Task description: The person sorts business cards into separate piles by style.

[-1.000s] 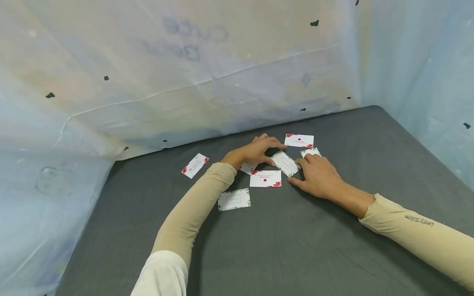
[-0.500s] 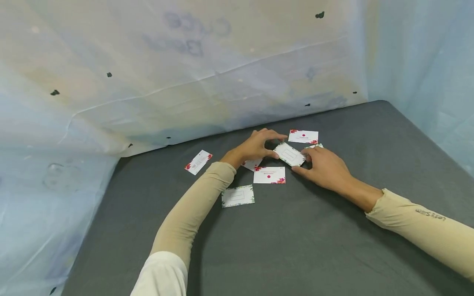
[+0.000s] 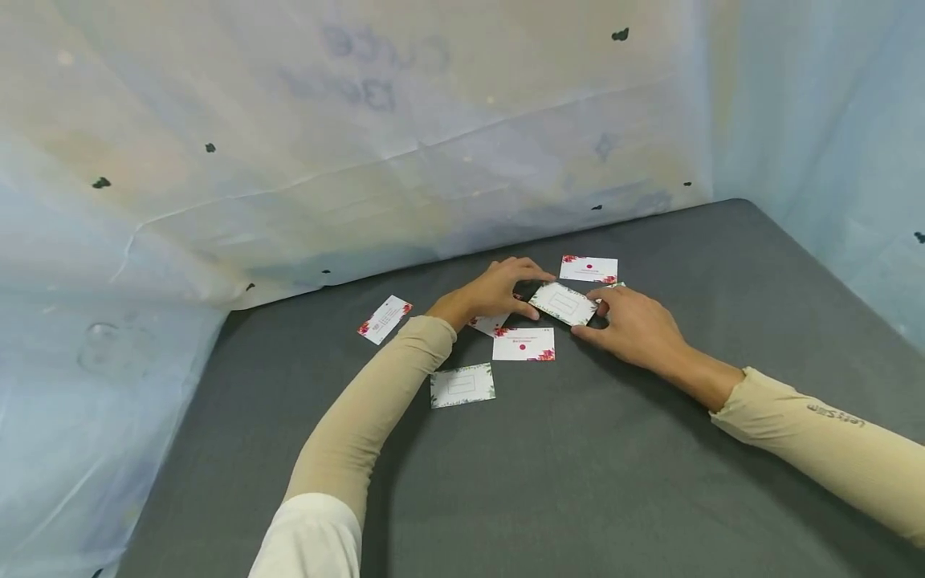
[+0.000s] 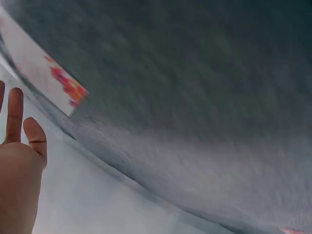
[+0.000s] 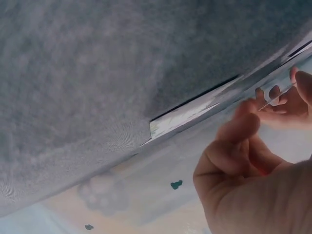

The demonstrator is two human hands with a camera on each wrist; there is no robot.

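— Left hand (image 3: pixel 495 291)?
— Fingers curled, pinching the near-left edge of the green-bordered card (image 3: pixel 564 303), grip narrow.
— Right hand (image 3: pixel 632 325)?
— Pinching the opposite end of that same card; thumb and forefinger closed on it.
— Card's place?
— Lifted just off the grey counter (image 3: pixel 578 466), tilted, between both hands, near the middle of the scattered cards.
— Around it?
— Red-flowered card (image 3: pixel 523 343) just in front, another (image 3: pixel 588 269) behind, a second green-bordered card (image 3: pixel 462 385) nearer the left sleeve, one more card (image 3: pixel 385 319) well apart to the left.
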